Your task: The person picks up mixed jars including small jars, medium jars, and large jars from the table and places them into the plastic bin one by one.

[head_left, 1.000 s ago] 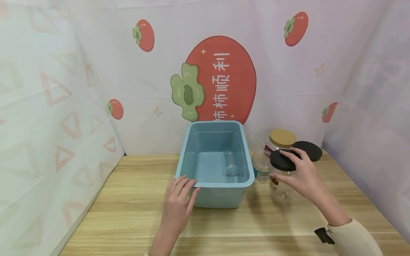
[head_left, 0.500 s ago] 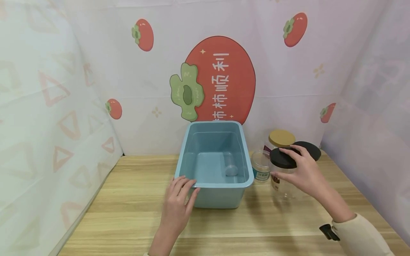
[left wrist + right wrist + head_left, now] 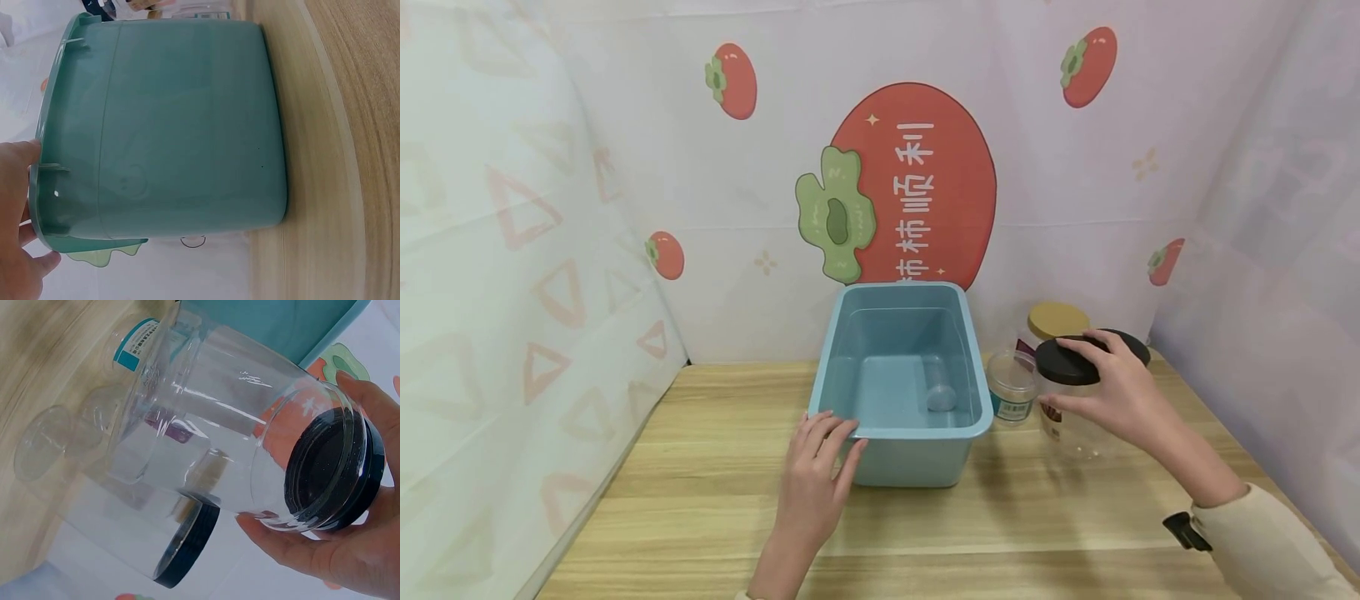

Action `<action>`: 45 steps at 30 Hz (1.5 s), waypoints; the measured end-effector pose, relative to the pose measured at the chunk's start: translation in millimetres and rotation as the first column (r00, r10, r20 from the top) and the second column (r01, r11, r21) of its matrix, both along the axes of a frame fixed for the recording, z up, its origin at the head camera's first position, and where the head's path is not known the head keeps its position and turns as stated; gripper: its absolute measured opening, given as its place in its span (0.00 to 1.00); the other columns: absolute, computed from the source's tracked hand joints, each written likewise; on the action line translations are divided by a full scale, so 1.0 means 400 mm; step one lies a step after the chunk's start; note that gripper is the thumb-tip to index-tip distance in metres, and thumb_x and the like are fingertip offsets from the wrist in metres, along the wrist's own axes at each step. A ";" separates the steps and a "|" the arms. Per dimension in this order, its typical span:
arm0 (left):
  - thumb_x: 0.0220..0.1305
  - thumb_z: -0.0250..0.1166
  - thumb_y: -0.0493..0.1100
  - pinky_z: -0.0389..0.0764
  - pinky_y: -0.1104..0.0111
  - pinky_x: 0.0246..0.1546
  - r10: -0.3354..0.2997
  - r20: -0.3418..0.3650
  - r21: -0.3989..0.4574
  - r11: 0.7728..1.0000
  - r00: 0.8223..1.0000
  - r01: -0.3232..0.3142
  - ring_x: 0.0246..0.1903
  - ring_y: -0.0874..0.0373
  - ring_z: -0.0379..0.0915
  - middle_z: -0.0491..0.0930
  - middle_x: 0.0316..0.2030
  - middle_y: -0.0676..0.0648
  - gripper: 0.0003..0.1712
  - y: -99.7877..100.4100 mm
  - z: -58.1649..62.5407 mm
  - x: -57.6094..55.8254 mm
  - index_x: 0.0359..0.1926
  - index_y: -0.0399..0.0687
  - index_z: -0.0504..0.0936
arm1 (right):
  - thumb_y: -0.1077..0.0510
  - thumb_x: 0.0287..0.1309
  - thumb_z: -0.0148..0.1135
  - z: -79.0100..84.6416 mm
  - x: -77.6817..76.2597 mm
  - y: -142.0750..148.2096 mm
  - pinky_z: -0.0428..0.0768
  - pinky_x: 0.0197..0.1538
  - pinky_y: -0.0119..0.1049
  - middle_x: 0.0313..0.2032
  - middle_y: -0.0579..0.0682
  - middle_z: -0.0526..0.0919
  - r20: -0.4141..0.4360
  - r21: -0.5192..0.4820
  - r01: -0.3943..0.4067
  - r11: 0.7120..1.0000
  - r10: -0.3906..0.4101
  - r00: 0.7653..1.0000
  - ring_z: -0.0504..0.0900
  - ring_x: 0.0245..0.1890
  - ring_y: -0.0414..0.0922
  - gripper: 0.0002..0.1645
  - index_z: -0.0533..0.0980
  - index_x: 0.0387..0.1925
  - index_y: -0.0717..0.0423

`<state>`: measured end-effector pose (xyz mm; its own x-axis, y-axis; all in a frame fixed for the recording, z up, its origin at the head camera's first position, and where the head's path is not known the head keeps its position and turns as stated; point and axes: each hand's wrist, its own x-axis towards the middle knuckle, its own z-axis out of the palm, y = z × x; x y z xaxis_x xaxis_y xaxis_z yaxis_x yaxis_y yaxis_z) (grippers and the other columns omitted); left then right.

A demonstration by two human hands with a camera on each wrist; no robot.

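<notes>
My right hand [image 3: 1123,387] holds a large clear plastic jar [image 3: 212,412] near its black lid [image 3: 1066,360], fingers on the lid and thumb at the neck. The jar's base is close over the wooden table, right of the blue bin [image 3: 910,462]. Through its clear wall in the right wrist view, another clear jar with a black lid [image 3: 190,540] shows beside it. My left hand [image 3: 816,475] grips the bin's front left corner, fingers over the rim and thumb in front. A small clear container [image 3: 942,398] lies inside the bin, along its right side.
Between the bin and the held jar stands a short clear jar with a teal label [image 3: 1011,387]. Behind is a jar with a yellow lid [image 3: 1058,320]. A persimmon-printed cloth [image 3: 760,183] hangs behind the wooden table [image 3: 715,500].
My right hand and the held jar have shifted slightly right and toward the back, overlapping the other black lid more. The left hand and the bin have stayed in place.
</notes>
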<state>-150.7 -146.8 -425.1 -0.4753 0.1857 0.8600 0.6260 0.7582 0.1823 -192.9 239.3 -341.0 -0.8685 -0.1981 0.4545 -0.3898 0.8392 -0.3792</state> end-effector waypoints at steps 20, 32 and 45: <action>0.84 0.51 0.57 0.77 0.35 0.61 0.002 0.018 0.003 1.000 1.000 -0.002 0.53 0.41 0.80 0.85 0.43 0.44 0.29 -0.003 -0.004 0.001 0.47 0.38 0.88 | 0.48 0.46 0.87 0.042 -0.016 0.002 0.77 0.54 0.72 0.64 0.77 0.69 0.090 0.026 -0.016 1.000 0.014 0.996 0.72 0.59 0.75 0.49 0.76 0.66 0.65; 0.84 0.50 0.58 0.77 0.34 0.60 0.005 0.033 0.003 1.000 0.999 -0.005 0.52 0.40 0.80 0.86 0.43 0.44 0.29 -0.003 -0.006 -0.002 0.46 0.39 0.88 | 0.47 0.49 0.85 0.065 -0.022 0.004 0.77 0.54 0.74 0.66 0.78 0.67 0.125 0.045 -0.018 0.999 0.013 0.992 0.72 0.61 0.76 0.49 0.75 0.67 0.66; 0.83 0.52 0.56 0.77 0.33 0.60 -0.006 0.034 0.002 1.000 0.999 0.006 0.53 0.40 0.80 0.86 0.44 0.44 0.27 -0.004 -0.003 0.000 0.47 0.39 0.87 | 0.43 0.49 0.85 0.094 -0.024 0.000 0.77 0.58 0.72 0.67 0.76 0.67 0.146 0.050 -0.022 0.998 0.015 0.989 0.70 0.63 0.73 0.51 0.75 0.67 0.66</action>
<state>-150.8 -148.3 -426.4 -0.5036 0.1866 0.8436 0.6237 0.7541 0.2056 -202.3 239.1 -303.5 -0.9207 -0.2346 0.3119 -0.3491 0.8523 -0.3895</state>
